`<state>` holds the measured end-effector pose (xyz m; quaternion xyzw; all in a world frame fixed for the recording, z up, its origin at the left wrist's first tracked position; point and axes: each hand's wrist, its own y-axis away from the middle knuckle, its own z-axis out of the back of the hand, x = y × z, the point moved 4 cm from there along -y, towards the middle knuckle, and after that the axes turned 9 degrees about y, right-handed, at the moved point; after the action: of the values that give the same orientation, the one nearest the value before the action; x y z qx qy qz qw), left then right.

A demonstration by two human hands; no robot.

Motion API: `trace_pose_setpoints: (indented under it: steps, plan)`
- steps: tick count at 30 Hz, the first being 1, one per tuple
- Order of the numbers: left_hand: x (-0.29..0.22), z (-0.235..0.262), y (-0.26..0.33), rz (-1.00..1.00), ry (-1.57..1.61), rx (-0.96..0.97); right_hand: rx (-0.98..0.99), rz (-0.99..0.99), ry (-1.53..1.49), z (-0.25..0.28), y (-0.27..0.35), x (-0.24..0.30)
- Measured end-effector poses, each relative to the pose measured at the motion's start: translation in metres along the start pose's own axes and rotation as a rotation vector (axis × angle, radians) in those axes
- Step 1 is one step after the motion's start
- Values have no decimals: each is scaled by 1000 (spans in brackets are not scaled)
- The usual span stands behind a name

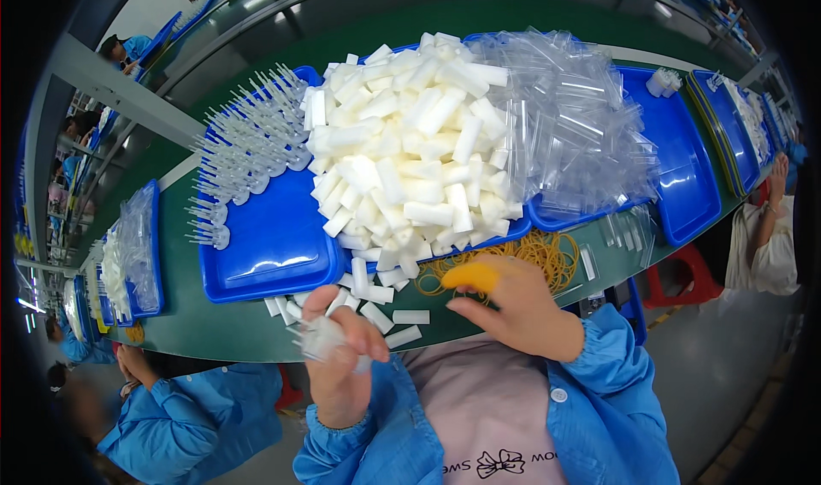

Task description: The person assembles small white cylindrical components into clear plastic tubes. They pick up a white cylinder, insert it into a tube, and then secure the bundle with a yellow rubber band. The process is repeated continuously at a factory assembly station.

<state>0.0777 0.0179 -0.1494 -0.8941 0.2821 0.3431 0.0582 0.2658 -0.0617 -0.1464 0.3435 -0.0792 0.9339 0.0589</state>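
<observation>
**White foam sticks and clear sleeves at a green packing bench**

White foam sticks (410, 143) lie heaped across a blue tray (274, 245), and some have spilled over its near edge onto the green bench top (214, 327). On the left part of that tray stands a cluster of small clear plastic applicators (244, 147), stems up. To the right of the foam heap sits a pile of clear plastic sleeves (573, 126) on another blue tray (684, 177). A tangle of yellow rubber bands (539, 254) rests on the bench just below the trays.

The person's left hand (338, 357) is closed around a small clear, blurred piece (323, 338), held up near the bench's front edge above the loose foam sticks; what exactly the piece is cannot be told. The right hand (513, 305) grasps nothing visible; its fingers are curled loosely, one tip wearing an orange finger cot (469, 276), hovering just beside the rubber bands. Both forearms are in blue sleeves.

At the lower left another worker in blue (171, 416) sits at the bench, and a further person (770, 228) sits at the far right.
</observation>
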Motion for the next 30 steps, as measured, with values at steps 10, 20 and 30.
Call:
trace_pose_setpoints:
  steps: [10, 20, 30]
  plan:
    - [-7, 18, 4, -49, 4, -52, -62, 220, 516, -45, -9, -6]
    - [8, 17, 3, 24, -46, 9, -205, -124, -270, -5, -3, -14]
    - [39, -15, -7, -35, -580, 223, -198, -84, -463, 8, 6, 7]
